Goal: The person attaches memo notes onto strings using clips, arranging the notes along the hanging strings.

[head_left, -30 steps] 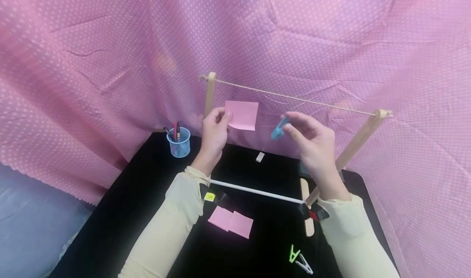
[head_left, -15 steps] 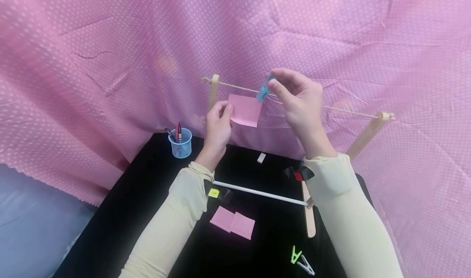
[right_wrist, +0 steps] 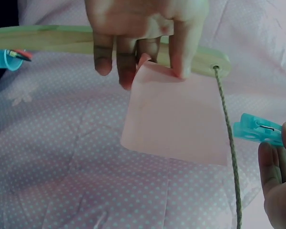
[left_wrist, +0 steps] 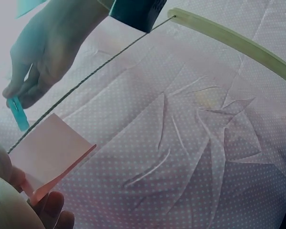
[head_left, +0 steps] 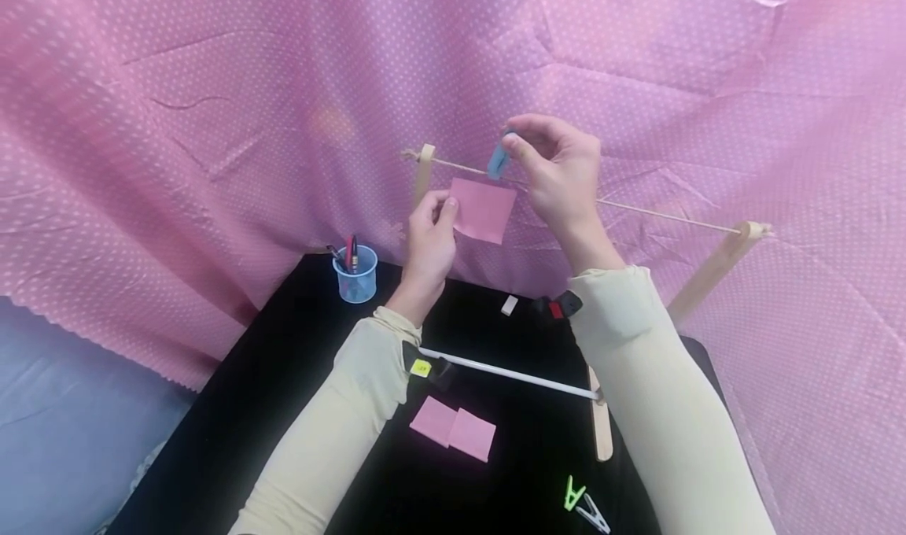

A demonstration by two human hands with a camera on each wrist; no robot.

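Note:
My left hand (head_left: 433, 236) pinches a pink paper note (head_left: 484, 208) by its left edge, thumb in front and fingers behind. The note hangs just under a thin rope (head_left: 672, 213) strung between two wooden posts. Above it, my right hand (head_left: 562, 165) pinches a blue clothespin (head_left: 499, 160) between thumb and fingers. The pin's free end points down toward the rope and overlaps it in the head view. In the right wrist view the clothespin (right_wrist: 258, 129) sits right beside the rope (right_wrist: 231, 138), across from the note (right_wrist: 178, 117).
Two pink notes (head_left: 473, 434) lie on the black table (head_left: 340, 409). A green clothespin (head_left: 573, 493) and a white clothespin (head_left: 593, 514) lie at front right. A blue pen cup (head_left: 356, 279) stands back left. A white rod (head_left: 513, 374) runs low between the wooden posts (head_left: 715, 271).
My right hand has risen and moved left, bringing the blue clothespin from beside the note up to the rope. The left hand has lifted the note slightly toward the rope.

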